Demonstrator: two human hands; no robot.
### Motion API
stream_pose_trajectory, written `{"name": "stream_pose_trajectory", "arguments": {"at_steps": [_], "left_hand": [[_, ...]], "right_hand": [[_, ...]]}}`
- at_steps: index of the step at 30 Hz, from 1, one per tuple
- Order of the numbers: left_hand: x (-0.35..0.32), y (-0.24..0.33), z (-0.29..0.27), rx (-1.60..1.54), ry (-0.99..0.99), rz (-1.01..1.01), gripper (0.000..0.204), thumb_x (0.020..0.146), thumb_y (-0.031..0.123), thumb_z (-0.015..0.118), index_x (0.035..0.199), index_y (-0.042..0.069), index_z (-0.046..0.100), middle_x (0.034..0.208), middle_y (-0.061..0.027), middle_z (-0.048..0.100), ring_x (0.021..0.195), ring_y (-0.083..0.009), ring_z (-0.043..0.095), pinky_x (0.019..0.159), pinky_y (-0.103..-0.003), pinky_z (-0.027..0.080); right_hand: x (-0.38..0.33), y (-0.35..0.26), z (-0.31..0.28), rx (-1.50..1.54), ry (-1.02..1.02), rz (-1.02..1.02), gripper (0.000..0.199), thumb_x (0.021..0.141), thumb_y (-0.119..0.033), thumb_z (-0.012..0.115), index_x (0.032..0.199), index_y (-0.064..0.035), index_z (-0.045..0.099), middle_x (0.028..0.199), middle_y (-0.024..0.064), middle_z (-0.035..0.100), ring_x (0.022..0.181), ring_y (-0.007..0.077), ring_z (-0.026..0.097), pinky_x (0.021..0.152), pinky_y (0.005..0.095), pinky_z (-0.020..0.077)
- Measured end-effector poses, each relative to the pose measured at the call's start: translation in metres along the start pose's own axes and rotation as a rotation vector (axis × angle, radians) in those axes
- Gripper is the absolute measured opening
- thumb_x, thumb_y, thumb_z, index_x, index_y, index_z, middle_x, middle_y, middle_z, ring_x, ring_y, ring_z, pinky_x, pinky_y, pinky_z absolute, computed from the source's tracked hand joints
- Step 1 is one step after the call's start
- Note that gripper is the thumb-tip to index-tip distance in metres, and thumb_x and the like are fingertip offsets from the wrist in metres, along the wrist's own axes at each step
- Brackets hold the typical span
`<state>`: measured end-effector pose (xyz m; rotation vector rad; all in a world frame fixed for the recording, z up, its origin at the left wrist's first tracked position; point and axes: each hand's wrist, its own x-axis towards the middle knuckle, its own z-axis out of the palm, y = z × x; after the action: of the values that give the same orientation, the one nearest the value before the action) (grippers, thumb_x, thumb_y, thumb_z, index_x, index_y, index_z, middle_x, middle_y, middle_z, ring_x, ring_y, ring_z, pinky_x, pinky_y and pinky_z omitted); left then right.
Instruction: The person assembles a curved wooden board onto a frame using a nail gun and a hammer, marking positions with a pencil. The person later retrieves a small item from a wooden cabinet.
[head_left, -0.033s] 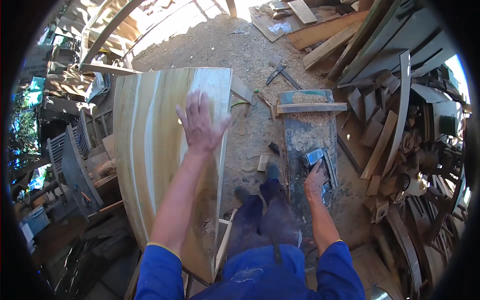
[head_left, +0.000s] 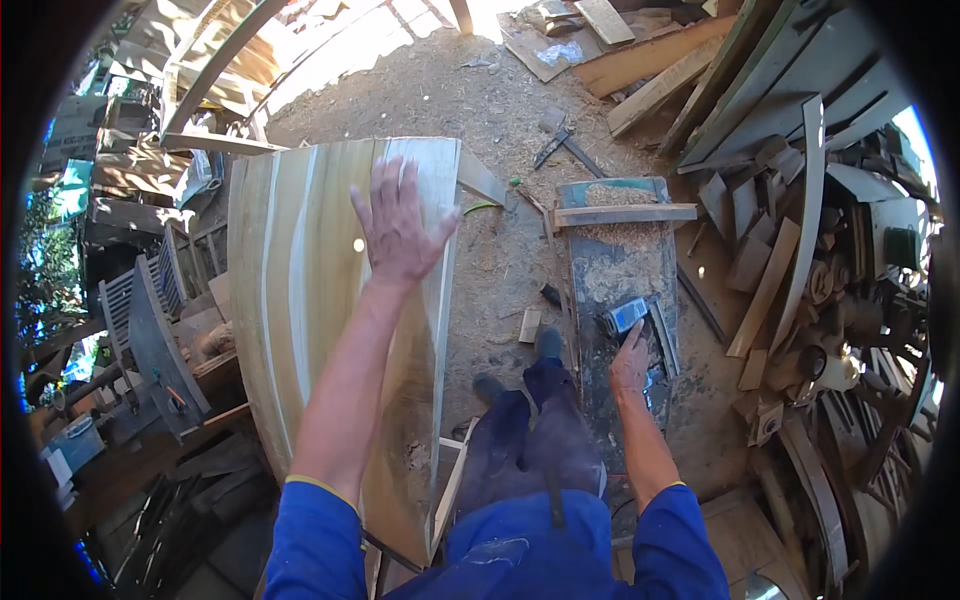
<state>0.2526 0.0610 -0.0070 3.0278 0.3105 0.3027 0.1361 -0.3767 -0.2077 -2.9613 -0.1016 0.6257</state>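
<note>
Board: wide pale striped plank (head_left: 310, 300), tilted, running from near the legs out over sawdust ground.
Left hand (head_left: 398, 225): fingers spread, flat on the plank's upper right part.
Right hand (head_left: 630, 362): loosely open, resting on dusty grey bench (head_left: 610, 270), touching small blue-grey block (head_left: 624, 316).
Risk: plank could slide or tip, since only one palm steadies it; splinters likely.
Packaging: crumpled clear plastic (head_left: 563, 52) on scrap boards, far top; no labels legible.

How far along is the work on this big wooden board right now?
Done: sawdust covers the low bench, so some cutting or planing looks finished. In hand: the left hand lies flat, fingers spread, on the wide striped board, while the right hand rests on the bench beside a small metal tool. Left: the board appears whole; what remains cannot be told.
</note>
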Motion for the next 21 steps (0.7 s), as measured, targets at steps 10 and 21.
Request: {"name": "stream_pose_trajectory", "arguments": {"at_steps": [10, 21], "left_hand": [[0.094, 0.002, 0.036, 0.088, -0.219, 0.052, 0.039, 0.080, 0.030, 0.069, 0.110, 0.009, 0.057, 0.104, -0.0092, 0.059, 0.106, -0.0306, 0.055, 0.100, -0.048, 0.037], [0.092, 0.009, 0.049, -0.127, -0.035, 0.079, 0.022, 0.080, 0.023, 0.070, 0.096, 0.010, 0.061, 0.093, -0.0084, 0.057, 0.097, -0.0279, 0.056, 0.099, -0.043, 0.034]], "right_hand": [[-0.003, 0.005, 0.031, 0.272, 0.044, 0.020, 0.088, 0.084, -0.003, 0.059, 0.158, 0.0061, 0.013, 0.119, 0.0266, 0.052, 0.108, 0.0439, 0.053, 0.096, 0.0515, 0.0445], [0.002, 0.014, 0.028, 0.438, 0.023, 0.112, 0.098, 0.079, -0.003, 0.068, 0.160, -0.0016, 0.014, 0.125, 0.0285, 0.050, 0.116, 0.0469, 0.051, 0.102, 0.0499, 0.0433]]}}
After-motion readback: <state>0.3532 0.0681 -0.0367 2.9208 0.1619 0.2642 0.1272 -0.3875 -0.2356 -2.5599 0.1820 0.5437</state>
